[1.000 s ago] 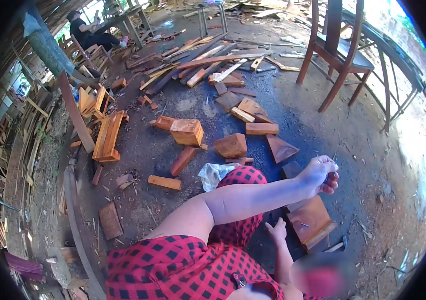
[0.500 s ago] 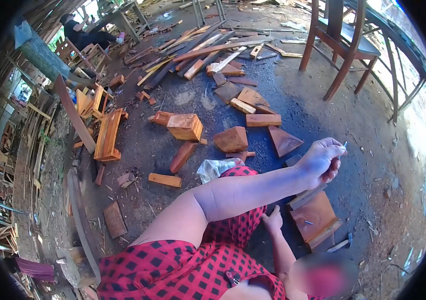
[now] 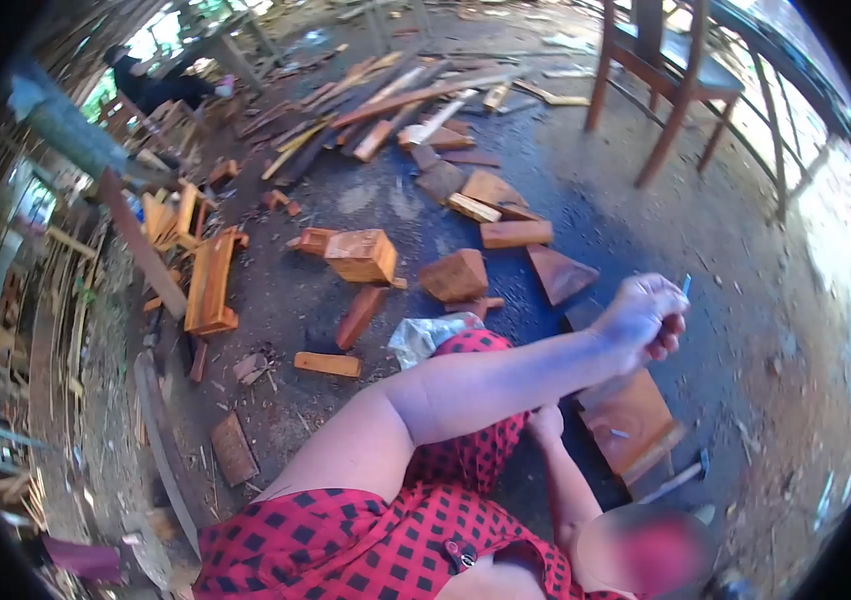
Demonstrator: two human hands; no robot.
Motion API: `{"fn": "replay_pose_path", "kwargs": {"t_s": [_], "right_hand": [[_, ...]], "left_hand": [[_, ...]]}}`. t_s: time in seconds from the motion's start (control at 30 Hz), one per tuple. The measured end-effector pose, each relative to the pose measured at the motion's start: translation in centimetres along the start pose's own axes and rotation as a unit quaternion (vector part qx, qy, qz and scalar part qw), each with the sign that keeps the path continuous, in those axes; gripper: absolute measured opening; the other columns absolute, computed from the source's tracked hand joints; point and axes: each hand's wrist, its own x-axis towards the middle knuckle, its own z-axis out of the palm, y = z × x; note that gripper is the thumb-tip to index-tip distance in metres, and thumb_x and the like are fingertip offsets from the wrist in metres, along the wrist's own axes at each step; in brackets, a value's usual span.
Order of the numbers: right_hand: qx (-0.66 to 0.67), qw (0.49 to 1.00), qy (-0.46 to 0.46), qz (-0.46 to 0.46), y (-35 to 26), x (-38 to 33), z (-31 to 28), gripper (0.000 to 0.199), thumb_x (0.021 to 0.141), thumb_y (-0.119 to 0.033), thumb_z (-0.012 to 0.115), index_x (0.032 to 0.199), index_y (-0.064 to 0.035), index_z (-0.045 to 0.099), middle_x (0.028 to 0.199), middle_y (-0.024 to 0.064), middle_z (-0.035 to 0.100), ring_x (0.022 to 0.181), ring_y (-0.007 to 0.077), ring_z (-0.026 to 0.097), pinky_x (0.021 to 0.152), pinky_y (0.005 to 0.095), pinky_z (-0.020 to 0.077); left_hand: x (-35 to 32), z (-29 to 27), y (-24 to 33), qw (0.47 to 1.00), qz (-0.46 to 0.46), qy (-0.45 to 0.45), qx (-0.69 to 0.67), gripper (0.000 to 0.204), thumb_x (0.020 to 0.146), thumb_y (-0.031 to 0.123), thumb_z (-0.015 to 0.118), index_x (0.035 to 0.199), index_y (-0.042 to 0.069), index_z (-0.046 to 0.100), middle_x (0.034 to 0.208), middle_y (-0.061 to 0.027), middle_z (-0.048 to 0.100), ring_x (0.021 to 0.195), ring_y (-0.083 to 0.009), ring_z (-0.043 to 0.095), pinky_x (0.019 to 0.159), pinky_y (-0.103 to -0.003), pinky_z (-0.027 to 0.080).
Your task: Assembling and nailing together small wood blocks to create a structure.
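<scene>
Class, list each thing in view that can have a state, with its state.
Left hand: fingers pinched together
Thin pale nail-like rod: held, pointing up
Right hand: partly hidden; grip unclear
Flat reddish-brown wooden block: lying, small pale rod on top
Hammer with pale handle: lying down
Dark brown wooden chair: upright
Translucent whitish plastic bag: crumpled
Long brown wooden strips: heaped loosely

No legible text, labels, brands, numbers or signs. Only candidate: small dark round badge [image 3: 461,553] on the red-and-black checked garment [image 3: 346,540], around 6 o'clock near the lower rim. It carries a pale mark, too small and blurred to read. Crumpled plastic bag [image 3: 416,343], just off centre toward 6 o'clock: can't make out any print on it.
</scene>
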Motion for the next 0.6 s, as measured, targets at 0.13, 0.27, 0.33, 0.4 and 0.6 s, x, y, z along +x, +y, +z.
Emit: {"fn": "replay_pose_path", "kwargs": {"t_s": [0.13, 0.27, 0.33, 0.4, 0.6], "right_hand": [[0.056, 0.998, 0.039, -0.011, -0.7, -0.8, -2.6, 0.058, 0.069, -0.027, 0.061, 0.116, 0.0007, 0.039, 0.103, 0.0281, 0.059, 0.096, 0.0423, 0.058, 0.083, 0.0483, 0.0464], [0.155, 0.982, -0.033, 0.104, -2.3, -1.7, -6.9, 0.062, 0.059, -0.018, 0.068, 0.113, -0.0001, 0.044, 0.089, 0.0235, 0.062, 0.084, 0.0373, 0.062, 0.074, 0.0421, 0.0495], [0.252, 0.958, -0.042, 0.128, -1.0, -2.1, -7.4, 0.064, 0.059, -0.016, 0.069, 0.115, 0.0011, 0.042, 0.08, 0.0187, 0.062, 0.067, 0.0289, 0.063, 0.057, 0.0378, 0.0505], [0.393, 0.903, -0.086, 0.149, -0.4, -3.5, -8.5, 0.061, 0.065, -0.013, 0.066, 0.119, 0.0017, 0.04, 0.077, 0.0129, 0.059, 0.052, 0.0157, 0.058, 0.041, 0.0285, 0.0459], [0.529, 0.832, -0.124, 0.111, -0.4, -7.0, -9.6, 0.049, 0.073, -0.01, 0.06, 0.118, -0.0041, 0.043, 0.083, 0.0081, 0.059, 0.056, 0.0137, 0.058, 0.05, 0.0259, 0.0491]], "left_hand": [[1.1, -1.2, -0.4, 1.0, -0.013, 0.006, -0.024, 0.007, 0.081, 0.009, 0.058, 0.081, 0.009, 0.051, 0.063, -0.0052, 0.053, 0.05, -0.0135, 0.051, 0.041, -0.025, 0.04], [0.3, -1.5, 1.8, 1.0, 0.003, 0.009, -0.01, 0.007, 0.081, 0.011, 0.058, 0.08, 0.005, 0.054, 0.068, -0.0039, 0.055, 0.055, -0.0117, 0.052, 0.045, -0.024, 0.041], [0.8, -1.8, 1.5, 0.999, 0.029, 0.015, 0.015, 0.009, 0.082, 0.012, 0.059, 0.082, 0.004, 0.056, 0.069, -0.004, 0.056, 0.055, -0.0118, 0.052, 0.045, -0.023, 0.041], [1.6, -2.6, 1.2, 1.0, -0.002, -0.01, -0.005, 0.008, 0.083, 0.016, 0.056, 0.084, 0.008, 0.057, 0.068, -0.0027, 0.058, 0.059, -0.017, 0.056, 0.051, -0.03, 0.044], [1.2, -2.6, 1.4, 1.0, 0.003, 0.011, -0.019, 0.008, 0.083, 0.016, 0.057, 0.081, 0.008, 0.058, 0.067, -0.0024, 0.057, 0.057, -0.0161, 0.055, 0.048, -0.027, 0.043]]}}
